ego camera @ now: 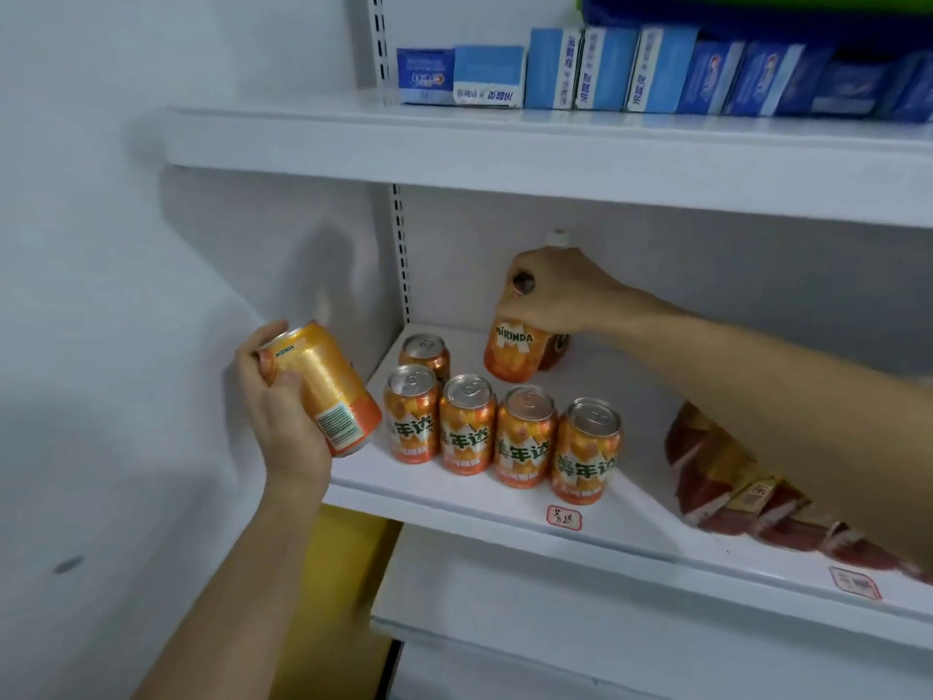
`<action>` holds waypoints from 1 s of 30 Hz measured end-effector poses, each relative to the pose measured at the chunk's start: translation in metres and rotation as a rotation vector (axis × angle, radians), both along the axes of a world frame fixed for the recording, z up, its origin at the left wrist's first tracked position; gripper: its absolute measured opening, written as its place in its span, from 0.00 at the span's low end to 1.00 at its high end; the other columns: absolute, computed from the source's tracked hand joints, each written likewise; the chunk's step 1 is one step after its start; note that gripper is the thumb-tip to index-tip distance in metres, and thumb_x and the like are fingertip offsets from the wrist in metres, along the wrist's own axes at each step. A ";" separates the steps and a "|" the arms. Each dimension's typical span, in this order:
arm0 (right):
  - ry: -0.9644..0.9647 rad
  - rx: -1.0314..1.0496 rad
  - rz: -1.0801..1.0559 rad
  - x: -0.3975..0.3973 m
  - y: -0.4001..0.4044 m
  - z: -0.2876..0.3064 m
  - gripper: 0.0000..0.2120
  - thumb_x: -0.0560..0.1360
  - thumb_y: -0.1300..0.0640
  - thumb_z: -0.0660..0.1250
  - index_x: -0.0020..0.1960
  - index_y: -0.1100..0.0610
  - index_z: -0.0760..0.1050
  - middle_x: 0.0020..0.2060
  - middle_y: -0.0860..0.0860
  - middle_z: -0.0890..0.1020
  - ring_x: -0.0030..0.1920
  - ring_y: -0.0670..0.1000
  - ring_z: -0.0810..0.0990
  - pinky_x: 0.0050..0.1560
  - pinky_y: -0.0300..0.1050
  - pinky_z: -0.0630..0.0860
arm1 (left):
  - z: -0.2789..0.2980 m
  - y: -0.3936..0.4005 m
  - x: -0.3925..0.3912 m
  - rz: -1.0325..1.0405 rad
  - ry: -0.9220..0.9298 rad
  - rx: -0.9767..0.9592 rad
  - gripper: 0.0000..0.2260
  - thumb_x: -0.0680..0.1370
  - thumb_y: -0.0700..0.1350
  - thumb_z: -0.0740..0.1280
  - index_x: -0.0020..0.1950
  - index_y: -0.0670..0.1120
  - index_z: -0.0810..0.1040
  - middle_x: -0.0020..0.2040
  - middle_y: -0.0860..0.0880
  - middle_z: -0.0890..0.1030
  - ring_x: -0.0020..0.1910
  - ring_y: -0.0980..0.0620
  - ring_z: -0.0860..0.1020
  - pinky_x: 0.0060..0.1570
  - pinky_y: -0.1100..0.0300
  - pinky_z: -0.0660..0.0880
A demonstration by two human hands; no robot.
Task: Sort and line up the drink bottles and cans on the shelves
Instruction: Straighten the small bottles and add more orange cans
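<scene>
On the middle white shelf [505,502] several orange Mirinda cans [467,424] stand upright in a front row, with one more can [425,352] behind the row's left end. My left hand [282,411] grips another orange can [323,386], tilted, just left of the shelf's edge. My right hand [550,290] reaches to the back of the shelf and clasps the top of an orange Mirinda can [512,353], held tilted. Behind that hand a bottle with a white cap [558,238] shows, mostly hidden.
Red and yellow packets [732,492] lie on the shelf's right part, under my right forearm. Blue and white boxes [606,68] line the upper shelf. A white wall stands on the left. Price labels [564,517] are stuck on the shelf's front edge. Something yellow [343,548] sits below.
</scene>
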State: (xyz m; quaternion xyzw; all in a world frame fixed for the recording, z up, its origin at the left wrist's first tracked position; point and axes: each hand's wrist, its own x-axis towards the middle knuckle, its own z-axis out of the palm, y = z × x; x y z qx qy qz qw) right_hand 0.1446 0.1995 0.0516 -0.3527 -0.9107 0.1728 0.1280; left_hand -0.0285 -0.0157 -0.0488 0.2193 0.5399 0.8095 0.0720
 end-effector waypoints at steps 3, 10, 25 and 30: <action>-0.185 -0.026 -0.043 -0.024 0.004 -0.012 0.18 0.74 0.41 0.69 0.54 0.54 0.78 0.48 0.52 0.82 0.47 0.51 0.82 0.49 0.51 0.83 | -0.019 0.005 -0.021 -0.046 0.048 -0.021 0.26 0.72 0.42 0.59 0.71 0.43 0.71 0.56 0.50 0.76 0.47 0.57 0.79 0.41 0.62 0.80; -0.436 -0.114 -0.169 -0.063 -0.008 -0.041 0.20 0.79 0.41 0.65 0.52 0.59 0.75 0.42 0.56 0.82 0.35 0.54 0.84 0.32 0.46 0.82 | -0.059 0.019 -0.041 -0.123 0.042 -0.142 0.24 0.70 0.43 0.60 0.66 0.50 0.72 0.58 0.51 0.75 0.51 0.58 0.77 0.45 0.58 0.78; -0.533 -0.242 0.134 -0.055 0.011 -0.025 0.33 0.74 0.45 0.73 0.76 0.41 0.65 0.74 0.50 0.70 0.67 0.56 0.74 0.59 0.53 0.81 | -0.082 0.028 -0.035 -0.181 0.367 -0.090 0.23 0.73 0.36 0.61 0.68 0.41 0.65 0.57 0.77 0.72 0.55 0.71 0.76 0.46 0.76 0.75; -0.413 -0.222 0.057 -0.054 0.012 -0.035 0.20 0.79 0.51 0.70 0.70 0.48 0.74 0.66 0.53 0.75 0.53 0.54 0.83 0.49 0.49 0.85 | -0.082 0.028 -0.036 -0.181 0.381 -0.036 0.21 0.74 0.43 0.63 0.67 0.52 0.65 0.60 0.73 0.73 0.56 0.68 0.77 0.46 0.73 0.77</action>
